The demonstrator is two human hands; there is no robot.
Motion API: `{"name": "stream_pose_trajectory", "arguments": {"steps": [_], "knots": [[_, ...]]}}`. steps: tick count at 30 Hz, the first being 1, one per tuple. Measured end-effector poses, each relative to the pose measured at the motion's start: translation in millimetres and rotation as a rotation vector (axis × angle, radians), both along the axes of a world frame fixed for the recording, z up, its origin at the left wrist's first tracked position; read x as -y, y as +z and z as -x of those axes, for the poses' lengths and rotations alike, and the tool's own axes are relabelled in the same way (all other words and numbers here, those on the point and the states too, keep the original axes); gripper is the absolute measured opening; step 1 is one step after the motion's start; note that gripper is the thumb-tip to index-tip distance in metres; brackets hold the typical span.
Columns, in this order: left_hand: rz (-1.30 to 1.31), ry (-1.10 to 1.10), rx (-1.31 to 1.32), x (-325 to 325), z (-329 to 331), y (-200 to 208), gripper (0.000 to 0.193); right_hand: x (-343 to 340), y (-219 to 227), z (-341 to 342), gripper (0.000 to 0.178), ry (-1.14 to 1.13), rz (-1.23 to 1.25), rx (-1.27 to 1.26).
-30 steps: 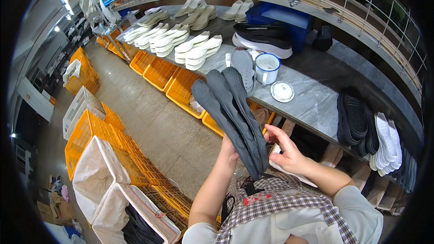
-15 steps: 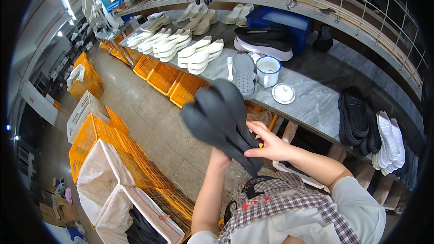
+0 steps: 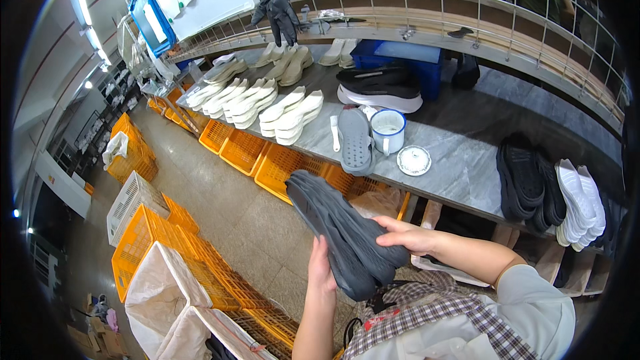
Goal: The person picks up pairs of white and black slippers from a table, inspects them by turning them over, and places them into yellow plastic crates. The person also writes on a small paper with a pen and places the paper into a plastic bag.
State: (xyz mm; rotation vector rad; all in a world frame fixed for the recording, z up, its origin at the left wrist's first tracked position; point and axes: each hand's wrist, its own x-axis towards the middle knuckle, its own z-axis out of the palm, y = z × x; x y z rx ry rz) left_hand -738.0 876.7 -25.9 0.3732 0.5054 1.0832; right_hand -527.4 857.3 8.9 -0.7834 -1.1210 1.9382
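Note:
A bundle of dark grey shoe soles point(image 3: 347, 233) is held in front of my body, over the floor beside the workbench. My left hand point(image 3: 321, 268) grips its left side, thumb uppermost. Around the end nearer me, at the right, my right hand point(image 3: 408, 236) is closed, with its fingertips on the top edge. The soles lie pressed together, their far end pointing up and left. On the bench edge beyond them rests a single grey sole point(image 3: 356, 141), between a white-handled brush point(image 3: 335, 135) and a white enamel mug point(image 3: 389, 135) with a blue rim.
A patterned lid point(image 3: 414, 160) lies beside the mug. White soles point(image 3: 291, 119) stand in rows at the left of the grey bench point(image 3: 460, 173); black soles point(image 3: 522, 177) and white soles point(image 3: 575, 203) are at the right. Orange baskets point(image 3: 243, 151) sit below the bench; lined crates point(image 3: 167, 280) line the left.
The soles have turned from fanned, wide ends up to a compact bundle with one end toward me. My right hand has shifted slightly right, and my left hand now shows on the side.

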Motion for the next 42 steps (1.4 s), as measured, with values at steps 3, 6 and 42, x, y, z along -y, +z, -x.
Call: {"name": "stream_pose_trajectory", "arguments": {"steps": [3,6,42], "knots": [[0.030,-0.066,0.111,-2.4,-5.9,1.2,0.041,5.4,5.7,1.9,0.061,-0.062,0.036,-0.165],[0.015,-0.102,0.110,-2.1,-12.2,5.1,0.042,11.5,6.7,2.5,0.067,-0.069,-0.050,-0.067],[-0.031,-0.768,-0.468,-70.2,-307.6,-17.7,0.053,157.2,-7.3,-186.1,0.026,-1.170,-0.436,0.392]]}}
